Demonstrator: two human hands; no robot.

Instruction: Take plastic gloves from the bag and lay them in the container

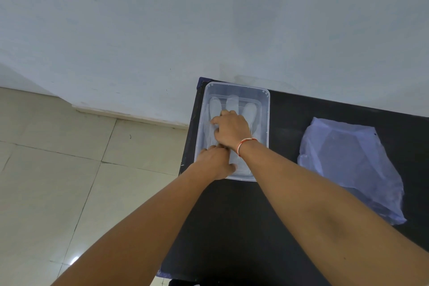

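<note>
A clear plastic container (pixel 236 88) stands at the far left corner of the black table. A see-through plastic glove (pixel 250 111) lies flat inside it, fingers pointing away from me. Both hands are in the container, pressing on the glove. My right hand (pixel 231 130), with a red and white wrist band, rests on the glove's palm, fingers curled. My left hand (pixel 216 162) is at the near end, fingers on the glove's cuff. The bag (pixel 348 165), a crumpled clear plastic one, lies to the right on the table.
The black table (pixel 232 227) ends just left of the container; beyond it is a tiled floor (pixel 58 181). A pale wall (pixel 209 18) runs close behind the container and bag.
</note>
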